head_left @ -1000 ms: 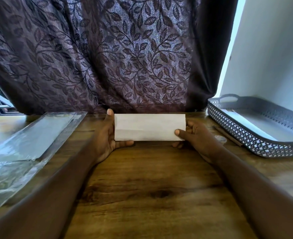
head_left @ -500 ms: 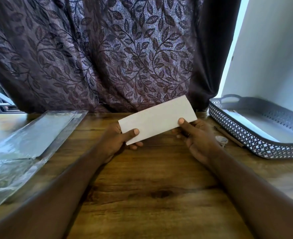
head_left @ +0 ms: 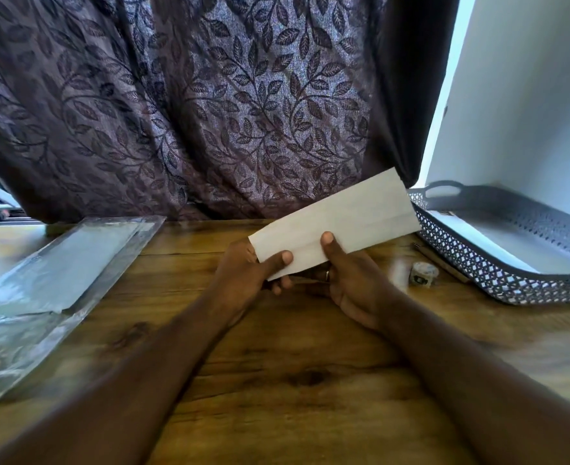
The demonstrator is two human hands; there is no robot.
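Paper (head_left: 337, 226), white and folded into a long strip w/ faint crease lines, is hanging in the air between both hands, off the table. It is tilting so its far end is rising up & to the right of the right hand.

Left hand (head_left: 243, 273) is pinching the lower-left corner, thumb on the near face, fingers curling behind. Right hand (head_left: 354, 280) is pinching the lower edge just beside it, thumb pressing flat on the front, fingers tucking under. A ring (head_left: 326, 274) is showing on one finger.

W/ both grips sitting close together at one end, the person is prob. turning or lining up the strip for another fold, or swinging it toward the tray; can't tell which. The two-hand pinch is likely stopping the thin sheet from flopping.

Just right of the right hand a small tape roll (head_left: 422, 273) is lying on the wood, blurred. Beyond it a grey perforated tray (head_left: 471, 263) w/ handles is sitting beside the wall. Well left of the left hand a clear plastic sleeve (head_left: 75, 263) is lying flat, crinkly at its near end.

Wooden table (head_left: 293, 364), knotty grain, is running under both forearms. Behind the hands a dark leaf-pattern curtain (head_left: 226, 112) is draping down to the tabletop. A white wall (head_left: 528, 112) is catching daylight at far right.
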